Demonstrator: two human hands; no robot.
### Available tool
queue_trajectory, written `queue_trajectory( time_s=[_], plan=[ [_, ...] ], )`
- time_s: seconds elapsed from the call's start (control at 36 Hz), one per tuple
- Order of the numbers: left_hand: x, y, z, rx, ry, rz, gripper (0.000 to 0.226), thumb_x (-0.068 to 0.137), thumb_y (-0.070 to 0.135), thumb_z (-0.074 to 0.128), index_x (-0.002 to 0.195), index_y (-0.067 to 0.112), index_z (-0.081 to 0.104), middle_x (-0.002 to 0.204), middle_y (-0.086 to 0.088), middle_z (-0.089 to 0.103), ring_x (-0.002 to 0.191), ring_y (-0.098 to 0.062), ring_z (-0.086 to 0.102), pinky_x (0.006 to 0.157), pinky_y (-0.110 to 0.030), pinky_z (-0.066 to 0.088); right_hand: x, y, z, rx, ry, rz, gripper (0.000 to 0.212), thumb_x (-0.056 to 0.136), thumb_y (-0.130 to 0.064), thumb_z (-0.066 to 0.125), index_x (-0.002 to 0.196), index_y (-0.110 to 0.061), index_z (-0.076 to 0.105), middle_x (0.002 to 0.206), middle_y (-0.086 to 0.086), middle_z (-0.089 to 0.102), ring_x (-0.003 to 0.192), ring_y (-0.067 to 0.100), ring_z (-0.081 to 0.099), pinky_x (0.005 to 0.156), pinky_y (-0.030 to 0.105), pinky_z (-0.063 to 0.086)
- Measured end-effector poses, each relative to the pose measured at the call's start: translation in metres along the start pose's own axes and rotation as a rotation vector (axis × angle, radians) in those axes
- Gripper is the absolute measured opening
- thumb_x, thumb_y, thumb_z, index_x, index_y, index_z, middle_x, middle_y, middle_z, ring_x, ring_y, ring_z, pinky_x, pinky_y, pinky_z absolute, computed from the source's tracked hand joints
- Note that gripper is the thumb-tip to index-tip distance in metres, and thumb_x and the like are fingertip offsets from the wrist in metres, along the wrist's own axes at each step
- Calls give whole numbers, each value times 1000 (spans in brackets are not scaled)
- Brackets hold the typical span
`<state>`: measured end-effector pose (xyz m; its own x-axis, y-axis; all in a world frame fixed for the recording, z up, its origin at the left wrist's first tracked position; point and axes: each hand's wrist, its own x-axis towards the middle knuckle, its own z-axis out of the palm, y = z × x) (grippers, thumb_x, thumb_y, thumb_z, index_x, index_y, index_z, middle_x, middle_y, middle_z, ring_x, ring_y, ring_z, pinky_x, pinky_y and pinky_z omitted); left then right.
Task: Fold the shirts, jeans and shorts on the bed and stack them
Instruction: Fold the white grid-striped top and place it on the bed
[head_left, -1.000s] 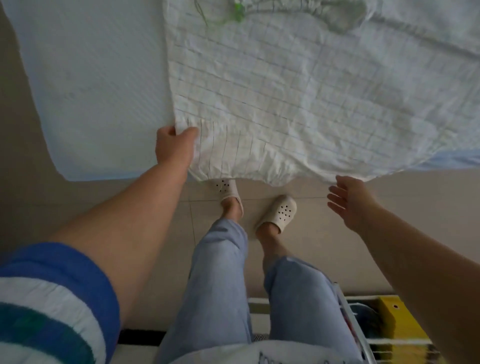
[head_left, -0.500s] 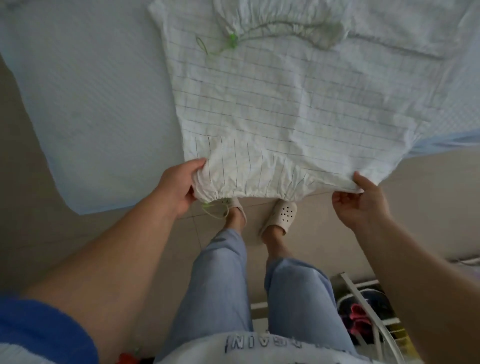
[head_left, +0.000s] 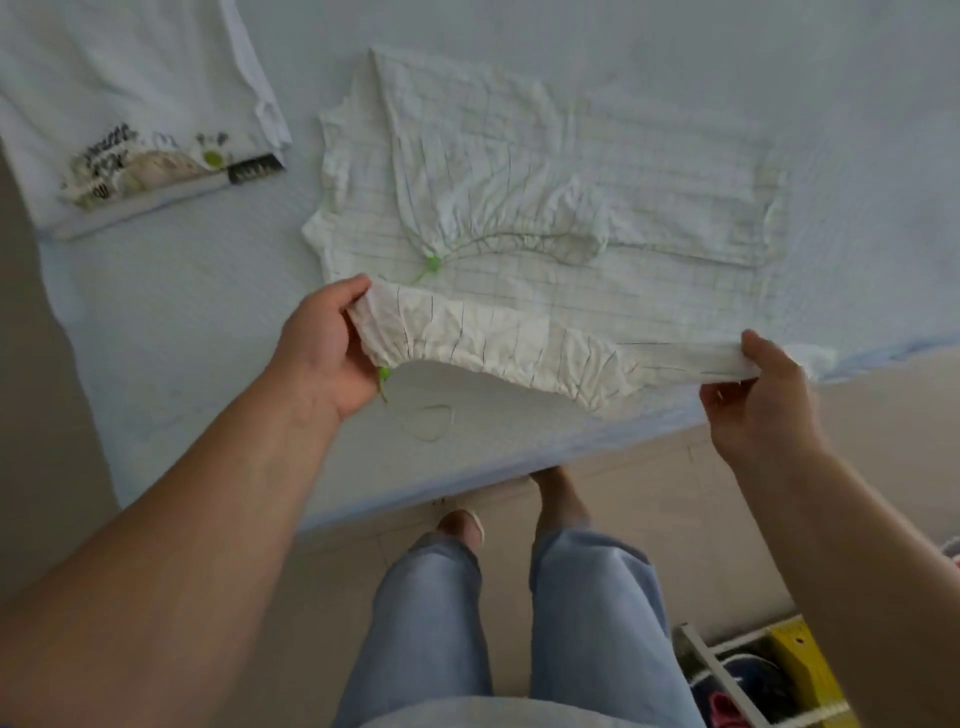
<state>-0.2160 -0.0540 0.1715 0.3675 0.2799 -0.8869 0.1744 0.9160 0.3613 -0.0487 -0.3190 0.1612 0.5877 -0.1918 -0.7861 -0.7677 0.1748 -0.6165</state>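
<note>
A white checked shirt (head_left: 519, 208) with a gathered hem and green drawstring toggles lies spread on the pale blue bed (head_left: 208, 338). My left hand (head_left: 324, 348) grips the left end of the gathered hem. The hem's right corner is pinched by my right hand (head_left: 763, 395). Between my hands the hem is lifted off the sheet and sags, over the near part of the bed. A folded white printed t-shirt (head_left: 135, 114) lies at the bed's far left.
The bed's near edge (head_left: 467, 499) runs diagonally just in front of my legs and feet on the tiled floor. A white rack (head_left: 727, 675) with a yellow object and shoes stands at the lower right.
My right hand has taken hold of the hem's right corner. Both hands have carried the hem up from hanging over the bed's edge to above the mattress.
</note>
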Motion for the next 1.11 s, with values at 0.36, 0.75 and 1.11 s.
queue_trajectory(
  time_s=[0.36, 0.75, 1.11],
  plan=[
    [127, 94, 115, -31, 167, 171, 28, 92, 9, 44, 112, 1, 62, 102, -11, 70, 85, -24, 70, 72, -32, 58, 113, -98, 146, -357, -124, -178, 12, 84, -25, 67, 82, -18, 59, 79, 0, 66, 66, 12, 67, 60, 25, 55],
    [191, 68, 134, 962, 383, 367, 40, 85, 27, 59, 124, 22, 54, 109, 5, 56, 85, -10, 58, 68, -22, 42, 180, -67, 180, -1573, -395, -963, 52, 86, -34, 58, 134, -21, 44, 137, 5, 39, 129, 24, 31, 107, 41, 24],
    [169, -35, 92, 1912, 188, 748, 71, 80, 43, 63, 143, 23, 37, 157, -10, 16, 145, -24, 7, 115, -40, 0, 199, -82, 161, -1918, -355, -1056, 40, 83, -27, 55, 121, -15, 53, 121, 12, 48, 118, 30, 37, 105, 44, 17]
  ],
)
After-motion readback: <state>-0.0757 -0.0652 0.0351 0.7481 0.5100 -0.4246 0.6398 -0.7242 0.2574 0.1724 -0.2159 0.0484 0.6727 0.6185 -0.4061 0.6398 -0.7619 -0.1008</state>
